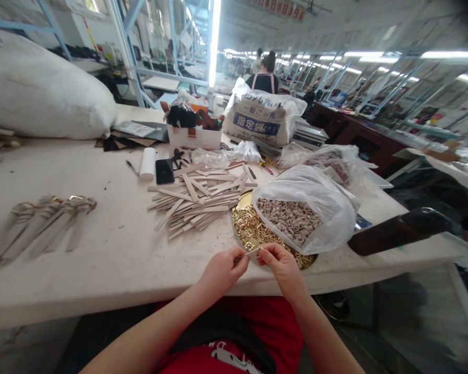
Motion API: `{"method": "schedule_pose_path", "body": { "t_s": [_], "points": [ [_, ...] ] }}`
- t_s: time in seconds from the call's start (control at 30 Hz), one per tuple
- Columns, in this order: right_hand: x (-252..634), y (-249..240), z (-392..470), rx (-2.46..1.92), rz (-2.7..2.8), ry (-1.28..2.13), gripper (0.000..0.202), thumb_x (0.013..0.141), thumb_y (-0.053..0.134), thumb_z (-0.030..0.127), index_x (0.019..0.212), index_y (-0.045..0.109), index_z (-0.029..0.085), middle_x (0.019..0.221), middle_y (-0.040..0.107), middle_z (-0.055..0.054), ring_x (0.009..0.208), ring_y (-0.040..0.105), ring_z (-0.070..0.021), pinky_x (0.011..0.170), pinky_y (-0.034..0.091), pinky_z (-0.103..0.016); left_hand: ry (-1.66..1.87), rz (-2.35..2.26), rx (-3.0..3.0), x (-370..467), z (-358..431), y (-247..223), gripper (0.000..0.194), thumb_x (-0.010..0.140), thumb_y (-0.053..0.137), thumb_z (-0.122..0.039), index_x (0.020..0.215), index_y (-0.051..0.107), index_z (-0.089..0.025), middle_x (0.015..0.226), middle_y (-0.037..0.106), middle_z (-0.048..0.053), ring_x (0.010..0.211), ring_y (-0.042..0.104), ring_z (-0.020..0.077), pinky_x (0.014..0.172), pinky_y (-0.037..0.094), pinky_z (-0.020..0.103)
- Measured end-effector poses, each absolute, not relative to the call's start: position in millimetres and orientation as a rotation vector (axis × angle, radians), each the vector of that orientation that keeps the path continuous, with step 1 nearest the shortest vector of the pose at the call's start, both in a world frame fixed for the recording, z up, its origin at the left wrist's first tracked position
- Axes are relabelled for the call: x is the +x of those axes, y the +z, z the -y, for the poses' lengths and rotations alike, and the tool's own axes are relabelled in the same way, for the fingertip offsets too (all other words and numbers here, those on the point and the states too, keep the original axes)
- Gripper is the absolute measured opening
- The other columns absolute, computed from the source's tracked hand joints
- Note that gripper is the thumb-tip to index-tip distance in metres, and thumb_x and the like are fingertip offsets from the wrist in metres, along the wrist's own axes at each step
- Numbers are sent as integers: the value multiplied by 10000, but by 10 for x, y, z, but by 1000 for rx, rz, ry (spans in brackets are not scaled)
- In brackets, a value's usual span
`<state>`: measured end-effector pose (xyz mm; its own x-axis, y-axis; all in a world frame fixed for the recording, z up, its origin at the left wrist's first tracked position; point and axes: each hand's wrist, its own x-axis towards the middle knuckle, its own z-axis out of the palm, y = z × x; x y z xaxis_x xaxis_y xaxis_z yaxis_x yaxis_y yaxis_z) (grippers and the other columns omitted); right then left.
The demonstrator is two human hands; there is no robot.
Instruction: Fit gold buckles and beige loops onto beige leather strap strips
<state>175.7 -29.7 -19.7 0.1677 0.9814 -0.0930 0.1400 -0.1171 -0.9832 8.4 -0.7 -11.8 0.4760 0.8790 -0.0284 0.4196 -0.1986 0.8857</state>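
My left hand (226, 267) pinches one end of a short pale strip (253, 253), which looks like a strap piece. Closed around its other end are the fingertips of my right hand (284, 267); a small dark spot shows there, too small to name. Just beyond both hands lies a round gold tray (246, 199) full of gold metal buckles (251, 228). An open clear plastic bag (333, 218) rests partly over the tray, holding many small beige loops (292, 218). A loose pile of flat beige strips (203, 200) spreads to the left of the tray.
Bundled straps (58, 218) lie at the left. Behind the strips are a phone (164, 171), a white roll (147, 163) and a filled white box (195, 138). A dark bottle (401, 231) leans at the right. A large white sack (42, 88) occupies the back left.
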Motion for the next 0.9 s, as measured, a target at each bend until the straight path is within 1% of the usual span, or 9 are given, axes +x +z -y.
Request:
{"method": "schedule_pose_path", "body": {
  "t_s": [0.13, 0.27, 0.37, 0.43, 0.5, 0.6, 0.7, 0.8, 0.9],
  "points": [
    [1706, -266, 377, -1478, 1146, 956, 236, 674, 655, 415, 752, 584, 204, 628, 583, 5, 583, 526, -151, 584, 411, -284, 541, -1055, 1838, 83, 12, -121, 226, 781, 432, -291, 611, 522, -173, 500, 467, -33, 489, 400, 102, 474, 253, 211],
    [1653, -311, 403, -1420, 1106, 1083, 257, 644, 681, 397, 780, 575, 207, 610, 563, 23, 543, 506, -130, 544, 396, -268, 482, -1009, 1878, 77, -9, -111, 225, 772, 439, -300, 628, 555, -173, 519, 482, -29, 501, 414, 106, 477, 257, 213],
    [1647, -304, 391, -1442, 1117, 1172, 261, 657, 669, 413, 761, 581, 190, 549, 545, 32, 526, 491, -123, 548, 380, -266, 449, -943, 1765, 43, -1, -111, 192, 787, 420, -290, 816, 571, -175, 612, 546, -18, 552, 471, 113, 504, 317, 203],
    [1648, -294, 390, -1447, 1074, 1199, 265, 662, 668, 417, 758, 574, 189, 552, 548, 34, 532, 491, -120, 561, 378, -265, 430, -879, 1635, 14, 11, -125, 242, 790, 409, -258, 996, 506, -176, 695, 576, -14, 567, 497, 105, 523, 360, 199],
    [1634, -288, 407, -1421, 1036, 1253, 267, 660, 677, 413, 763, 571, 190, 560, 553, 35, 541, 496, -120, 573, 382, -265, 441, -831, 1534, -1, 20, -156, 277, 786, 410, -226, 1057, 438, -171, 727, 579, -12, 560, 501, 93, 527, 383, 196],
    [1572, -290, 458, -1266, 923, 1350, 311, 721, 588, 496, 805, 578, 196, 631, 591, 7, 589, 531, -141, 609, 411, -292, 522, -856, 1464, 14, 29, -216, 191, 779, 405, -197, 967, 423, -167, 690, 565, -19, 534, 489, 82, 506, 384, 189],
    [1501, -317, 506, -1147, 748, 1424, 352, 779, 487, 533, 733, 577, 195, 633, 585, -4, 592, 532, -140, 608, 425, -295, 541, -884, 1446, 45, 50, -244, 172, 763, 402, -167, 934, 398, -179, 678, 585, -21, 535, 510, 88, 509, 392, 193],
    [1463, -374, 537, -1149, 629, 1525, 227, 723, 630, 418, 719, 572, 199, 612, 555, 28, 543, 483, -93, 538, 388, -228, 504, -904, 1470, 51, 84, -224, 168, 766, 430, -200, 927, 387, -184, 684, 610, -13, 549, 535, 100, 525, 402, 201],
    [1459, -444, 562, -1114, 581, 1698, 267, 706, 651, 415, 831, 598, 186, 645, 560, 24, 529, 454, -73, 505, 364, -201, 468, -1024, 1595, 27, 106, -208, 174, 771, 459, -259, 921, 413, -185, 665, 606, -12, 557, 538, 118, 517, 379, 210]
  ]
}}
